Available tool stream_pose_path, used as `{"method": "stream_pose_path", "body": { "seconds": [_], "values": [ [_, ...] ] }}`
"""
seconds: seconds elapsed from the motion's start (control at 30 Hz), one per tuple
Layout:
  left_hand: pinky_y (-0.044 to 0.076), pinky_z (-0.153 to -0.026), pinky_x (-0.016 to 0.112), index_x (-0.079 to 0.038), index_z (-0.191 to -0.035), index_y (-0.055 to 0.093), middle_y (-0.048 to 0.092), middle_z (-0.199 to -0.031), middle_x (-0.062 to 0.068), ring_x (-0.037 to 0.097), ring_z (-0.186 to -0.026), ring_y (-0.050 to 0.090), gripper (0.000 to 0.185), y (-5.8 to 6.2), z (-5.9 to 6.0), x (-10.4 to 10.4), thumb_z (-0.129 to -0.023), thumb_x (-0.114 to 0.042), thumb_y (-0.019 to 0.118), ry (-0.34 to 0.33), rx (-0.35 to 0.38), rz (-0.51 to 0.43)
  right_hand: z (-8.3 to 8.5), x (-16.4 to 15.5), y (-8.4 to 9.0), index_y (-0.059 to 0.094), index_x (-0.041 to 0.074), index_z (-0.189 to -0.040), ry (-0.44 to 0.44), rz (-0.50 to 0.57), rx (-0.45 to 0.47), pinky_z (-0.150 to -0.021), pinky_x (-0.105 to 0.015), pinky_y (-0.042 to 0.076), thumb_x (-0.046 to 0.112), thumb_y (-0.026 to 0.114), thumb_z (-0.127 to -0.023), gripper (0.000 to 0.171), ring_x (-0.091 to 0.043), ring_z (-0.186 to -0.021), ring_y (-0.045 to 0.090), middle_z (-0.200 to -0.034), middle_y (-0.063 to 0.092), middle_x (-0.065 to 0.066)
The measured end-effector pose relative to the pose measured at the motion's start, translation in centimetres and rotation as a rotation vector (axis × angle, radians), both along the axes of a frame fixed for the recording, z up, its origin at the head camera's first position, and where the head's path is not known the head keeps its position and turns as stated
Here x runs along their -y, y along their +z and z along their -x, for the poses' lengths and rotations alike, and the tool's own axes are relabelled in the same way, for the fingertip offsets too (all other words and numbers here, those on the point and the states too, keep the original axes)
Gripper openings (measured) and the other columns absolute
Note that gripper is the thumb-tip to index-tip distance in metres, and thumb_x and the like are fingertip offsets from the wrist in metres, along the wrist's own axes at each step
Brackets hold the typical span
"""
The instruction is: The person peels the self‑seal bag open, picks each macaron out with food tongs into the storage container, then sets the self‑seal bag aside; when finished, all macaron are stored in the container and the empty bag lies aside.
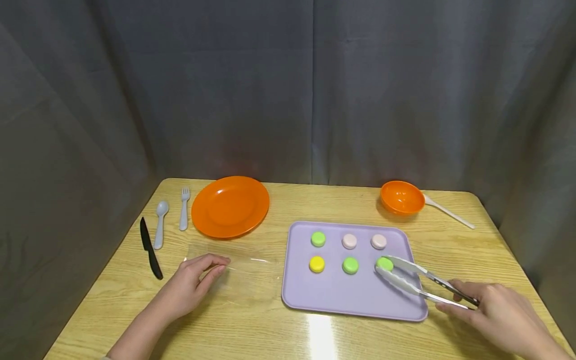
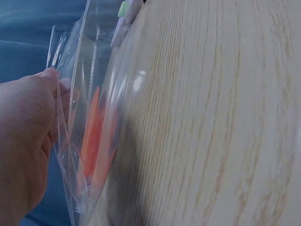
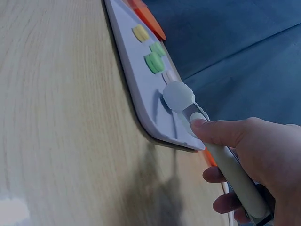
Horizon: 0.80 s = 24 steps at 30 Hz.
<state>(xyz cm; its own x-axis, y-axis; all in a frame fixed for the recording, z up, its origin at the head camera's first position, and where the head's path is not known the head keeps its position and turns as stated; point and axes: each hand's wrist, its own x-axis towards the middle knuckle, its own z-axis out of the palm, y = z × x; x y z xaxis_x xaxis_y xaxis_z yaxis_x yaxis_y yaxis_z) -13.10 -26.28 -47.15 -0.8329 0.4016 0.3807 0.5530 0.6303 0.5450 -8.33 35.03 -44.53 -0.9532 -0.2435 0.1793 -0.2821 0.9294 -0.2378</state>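
A lavender tray [image 1: 342, 300] holds several macarons in green, pink and yellow. My right hand [image 1: 454, 297] grips metal tongs [image 1: 405, 285] by the handle, and their tips sit on either side of the green macaron [image 1: 384, 263] at the tray's front right. In the right wrist view my thumb presses the tongs [image 3: 235, 176] above the tray [image 3: 136, 80]. My left hand [image 1: 211, 267] lies to the left of the tray on a clear plastic bag [image 1: 243, 272]. In the left wrist view its fingers [image 2: 59, 82] pinch the bag's edge [image 2: 94, 117], lifted off the wood.
An orange plate [image 1: 230, 206] stands at the back left, with a grey fork [image 1: 184, 210], a grey spoon [image 1: 159, 225] and a black knife [image 1: 150, 247] beside it. An orange bowl [image 1: 402, 197] and a white spoon [image 1: 447, 212] are at the back right. Grey curtains surround the table.
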Motion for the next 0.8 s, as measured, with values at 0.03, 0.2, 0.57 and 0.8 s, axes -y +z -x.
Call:
{"method": "stream_pose_path", "body": {
  "seconds": [0.03,0.2,0.57,0.8],
  "values": [
    [0.061,-0.088,0.040,-0.015,-0.119,0.074,0.076,-0.117,-0.003,0.011,-0.109,0.070,0.015,0.0,0.0,0.0,-0.106,-0.011,0.067,-0.001,0.004,-0.001,0.0,0.0,-0.1,0.078,0.032,-0.108,-0.003,0.000,0.010,-0.055,-0.030,0.036,0.058,0.084,-0.086,0.033,-0.003,-0.065,0.047,-0.076,0.059,0.022],
    [0.061,-0.088,0.039,-0.014,-0.119,0.074,0.076,-0.117,-0.003,0.011,-0.109,0.070,0.015,0.0,-0.1,-0.2,-0.106,-0.011,0.067,-0.005,0.003,0.006,-0.2,0.0,-0.6,0.075,0.034,-0.103,-0.014,0.014,0.040,-0.056,-0.029,0.033,0.060,0.082,-0.088,0.030,-0.003,-0.064,0.046,-0.070,0.051,0.022],
    [0.060,-0.092,0.042,-0.014,-0.120,0.075,0.076,-0.118,-0.003,0.011,-0.112,0.070,0.016,0.1,0.1,-0.4,-0.107,-0.016,0.066,0.015,0.027,0.030,-0.5,-0.5,-0.3,0.073,0.030,-0.102,-0.034,0.108,0.022,-0.052,-0.026,0.030,0.050,0.088,-0.086,0.029,-0.001,-0.058,0.040,-0.073,0.054,0.020],
    [0.059,-0.094,0.044,-0.013,-0.122,0.075,0.076,-0.120,-0.003,0.012,-0.114,0.069,0.017,0.3,0.1,-0.6,-0.108,-0.019,0.065,0.027,0.065,0.050,-0.4,-1.9,1.0,0.066,0.038,-0.095,-0.101,0.133,-0.020,-0.054,-0.030,0.028,0.046,0.087,-0.088,0.024,-0.003,-0.060,0.040,-0.072,0.055,0.019]
  ]
}}
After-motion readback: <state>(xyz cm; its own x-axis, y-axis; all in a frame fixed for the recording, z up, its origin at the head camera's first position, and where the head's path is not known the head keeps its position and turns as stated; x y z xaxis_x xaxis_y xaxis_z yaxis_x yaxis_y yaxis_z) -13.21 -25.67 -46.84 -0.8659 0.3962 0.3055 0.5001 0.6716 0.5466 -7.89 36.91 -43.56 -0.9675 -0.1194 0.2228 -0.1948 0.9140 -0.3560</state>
